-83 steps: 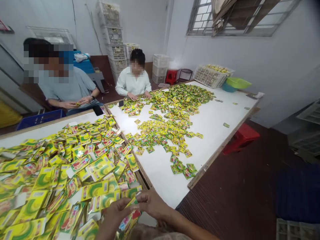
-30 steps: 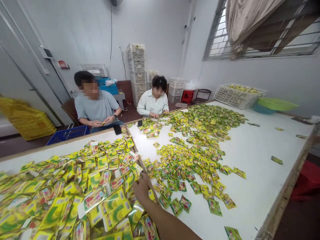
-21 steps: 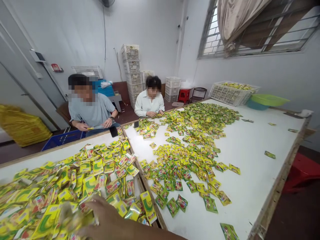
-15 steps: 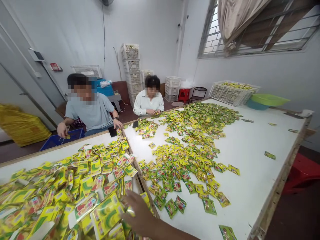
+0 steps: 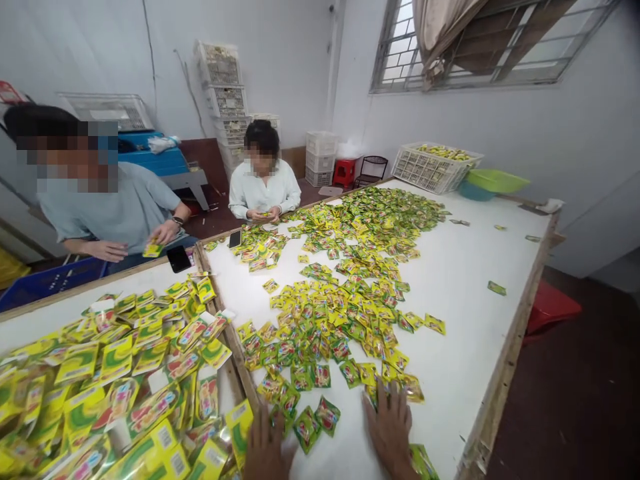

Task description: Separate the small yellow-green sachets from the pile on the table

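My left hand [image 5: 265,440] is low in the picture beside the wooden divider, its fingers stretched forward and slightly blurred. Small green and yellow sachets [image 5: 306,427] lie just to its right. Fingers apart, my right hand [image 5: 390,427] rests palm down on the white tabletop, its fingertips at the near edge of the sachet pile [image 5: 340,313]. Part of another sachet [image 5: 423,463] shows beside that wrist. To the left of my left hand, flat yellow and green printed boxes [image 5: 117,360] are heaped, several with white flaps showing.
A wooden strip [image 5: 235,360] divides the two table surfaces. Across the table, one person [image 5: 125,207] holds a yellow box and another [image 5: 265,187] handles a small packet. At the far end stand a filled white crate [image 5: 430,170] and a green basin [image 5: 495,180]. A red stool [image 5: 553,310] stands right.
Both hands are now in view at the sachets, where one hand was seen earlier over the boxes and divider. The view has turned right. The left co-worker now holds a box in front.
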A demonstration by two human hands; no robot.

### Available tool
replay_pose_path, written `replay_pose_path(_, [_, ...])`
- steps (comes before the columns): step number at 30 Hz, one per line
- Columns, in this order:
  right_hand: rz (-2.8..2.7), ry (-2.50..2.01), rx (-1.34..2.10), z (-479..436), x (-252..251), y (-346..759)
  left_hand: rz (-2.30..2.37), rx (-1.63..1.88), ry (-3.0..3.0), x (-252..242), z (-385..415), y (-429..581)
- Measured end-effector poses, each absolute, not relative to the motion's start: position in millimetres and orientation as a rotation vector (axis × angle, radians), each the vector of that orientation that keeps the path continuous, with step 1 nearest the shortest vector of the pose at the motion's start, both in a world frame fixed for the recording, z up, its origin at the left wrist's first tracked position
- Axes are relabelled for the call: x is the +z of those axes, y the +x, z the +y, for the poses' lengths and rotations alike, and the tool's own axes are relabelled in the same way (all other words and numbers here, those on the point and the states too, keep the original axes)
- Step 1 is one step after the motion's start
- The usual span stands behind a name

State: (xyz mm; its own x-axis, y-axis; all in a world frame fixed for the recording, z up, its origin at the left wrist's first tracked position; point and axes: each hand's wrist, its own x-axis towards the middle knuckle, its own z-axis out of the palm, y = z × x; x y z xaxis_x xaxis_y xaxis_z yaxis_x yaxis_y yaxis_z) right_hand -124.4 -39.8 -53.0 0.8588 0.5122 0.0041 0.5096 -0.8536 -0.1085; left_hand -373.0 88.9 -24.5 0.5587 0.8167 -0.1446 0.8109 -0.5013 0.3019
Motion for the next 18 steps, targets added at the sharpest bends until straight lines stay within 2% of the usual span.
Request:
replay_pose_path(6, [-0.990, -2.719, 0.150, 56, -59, -152, 2.011, 0.181, 2.548, -20, 155, -371])
replay_pose_path(11, [-1.145, -2.455, -0.029, 140, -30, -146, 1.833, 0.357, 2.701, -40, 172, -350])
replay_pose_path(18, [-1.801, -2.171, 0.189, 312, -3, -100, 1.814, 0.670, 2.843, -100, 158, -346])
